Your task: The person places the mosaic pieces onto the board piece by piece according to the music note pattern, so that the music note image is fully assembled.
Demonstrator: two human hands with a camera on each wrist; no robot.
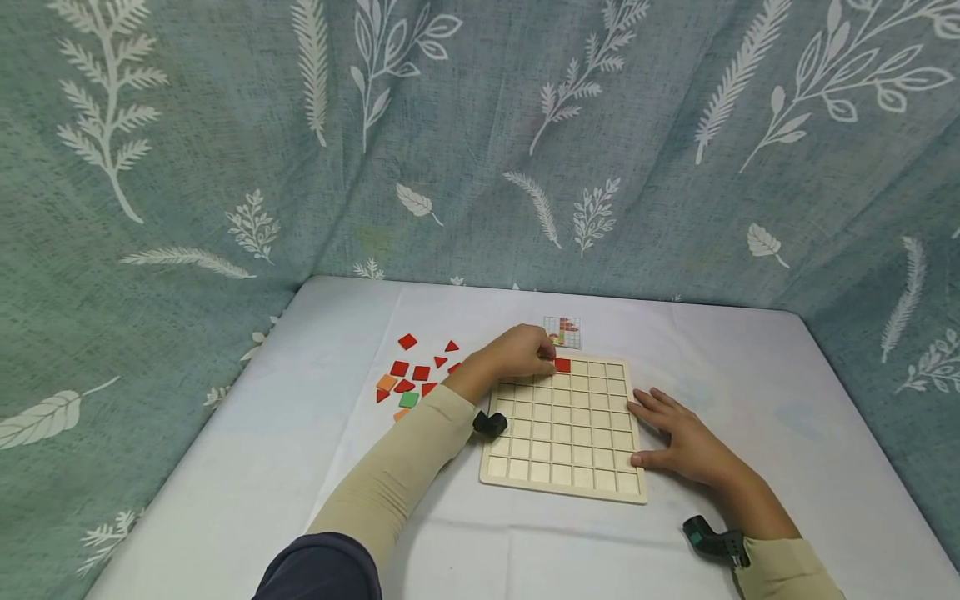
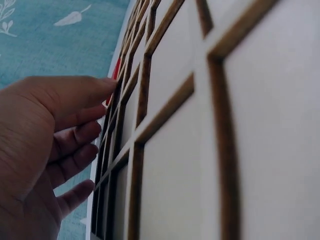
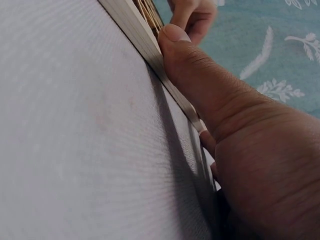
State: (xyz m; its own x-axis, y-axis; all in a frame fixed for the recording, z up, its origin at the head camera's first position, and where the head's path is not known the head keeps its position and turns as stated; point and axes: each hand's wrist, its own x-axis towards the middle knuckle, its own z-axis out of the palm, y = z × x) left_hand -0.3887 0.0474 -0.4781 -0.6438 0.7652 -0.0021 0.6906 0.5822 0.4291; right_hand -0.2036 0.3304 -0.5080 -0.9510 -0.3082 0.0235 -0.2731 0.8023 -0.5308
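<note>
A pale wooden grid board (image 1: 562, 493) lies flat on the white cloth. At its top edge my left hand (image 1: 522, 350) pinches a red square tile (image 1: 563, 365) by its left side, over a cell of the top row. In the left wrist view the thumb and fingertips of this left hand (image 2: 60, 115) meet at the red tile (image 2: 117, 69), seen nearly edge-on. My right hand (image 1: 686, 440) rests with spread fingers along the board's right edge. Its thumb (image 3: 210, 75) presses on the wooden rim (image 3: 145, 50) in the right wrist view.
Left of the board lie loose tiles: several red squares (image 1: 400, 368) and red triangles (image 1: 452, 346), a green square (image 1: 408, 400) and orange pieces (image 1: 386, 382). A small pattern card (image 1: 570, 332) sits behind the board. A leaf-print curtain (image 1: 480, 167) hangs behind the table.
</note>
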